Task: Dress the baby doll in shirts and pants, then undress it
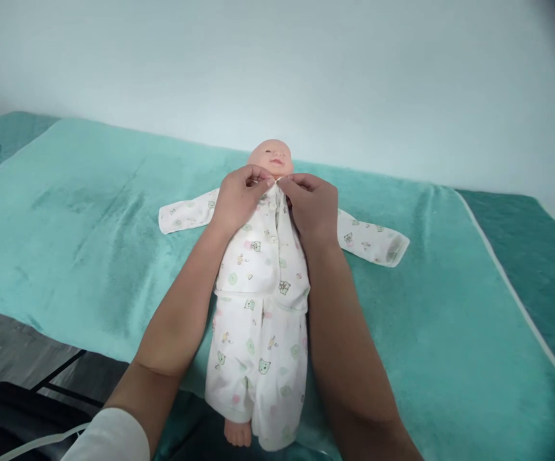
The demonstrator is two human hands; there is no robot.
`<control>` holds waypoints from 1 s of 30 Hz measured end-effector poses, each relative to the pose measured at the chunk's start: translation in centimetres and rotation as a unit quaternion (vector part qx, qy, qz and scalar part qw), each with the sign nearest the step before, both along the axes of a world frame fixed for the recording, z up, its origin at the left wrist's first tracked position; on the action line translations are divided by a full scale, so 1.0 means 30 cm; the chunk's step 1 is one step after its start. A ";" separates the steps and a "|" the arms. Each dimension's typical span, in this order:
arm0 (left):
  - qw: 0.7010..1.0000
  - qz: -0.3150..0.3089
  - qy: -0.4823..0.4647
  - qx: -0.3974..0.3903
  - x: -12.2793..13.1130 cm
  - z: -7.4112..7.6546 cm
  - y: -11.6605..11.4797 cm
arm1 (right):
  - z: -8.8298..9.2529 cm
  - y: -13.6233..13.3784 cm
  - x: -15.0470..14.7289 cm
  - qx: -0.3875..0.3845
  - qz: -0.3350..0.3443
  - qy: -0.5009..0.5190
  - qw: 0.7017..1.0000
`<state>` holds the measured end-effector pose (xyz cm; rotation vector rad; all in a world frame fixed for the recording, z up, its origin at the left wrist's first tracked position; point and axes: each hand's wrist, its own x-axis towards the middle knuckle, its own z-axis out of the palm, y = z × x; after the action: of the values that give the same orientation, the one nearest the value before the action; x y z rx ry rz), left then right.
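A baby doll (271, 153) lies on its back, head toward the wall. It wears a white patterned long-sleeved top (258, 262) and matching trousers (258, 358). My left hand (241, 195) pinches the top's collar on the left side of the neck opening. Opposite it, my right hand (313, 202) pinches the collar's other edge, so the fingertips of both hands nearly meet under the doll's chin. Buttons run down the front below them; whether the top one is fastened is hidden by my fingers. Both sleeves stretch out sideways, and one bare foot (237, 433) shows.
A green plush cover (89, 211) spreads over the table, with a darker green part (522, 243) at the right. Behind stands a pale wall (277, 70). At the lower left are a black object (8, 416) and a white cable (41, 440), near grey floor.
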<state>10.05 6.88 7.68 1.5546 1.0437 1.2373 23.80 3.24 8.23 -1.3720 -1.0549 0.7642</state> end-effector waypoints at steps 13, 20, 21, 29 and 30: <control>0.996 -0.031 -0.061 -0.054 -0.009 0.000 -0.003 | -0.005 -0.002 0.010 0.027 0.038 -0.033 0.998; 0.999 -0.029 -0.004 -0.036 -0.012 0.001 -0.008 | -0.020 0.002 0.036 0.000 0.082 0.013 0.997; 0.999 -0.031 0.005 -0.027 -0.013 0.002 -0.010 | -0.020 0.001 0.038 -0.001 0.088 0.016 0.996; 0.998 -0.007 0.056 0.007 -0.009 0.020 -0.034 | 0.016 -0.019 0.018 -0.014 0.087 -0.067 0.994; 0.998 -0.004 0.059 0.005 -0.008 0.021 -0.035 | 0.018 -0.020 0.014 -0.017 0.080 -0.083 0.993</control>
<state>9.80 5.84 8.32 1.6539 1.1053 1.1582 24.23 2.65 8.77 -1.4104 -1.3000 0.7971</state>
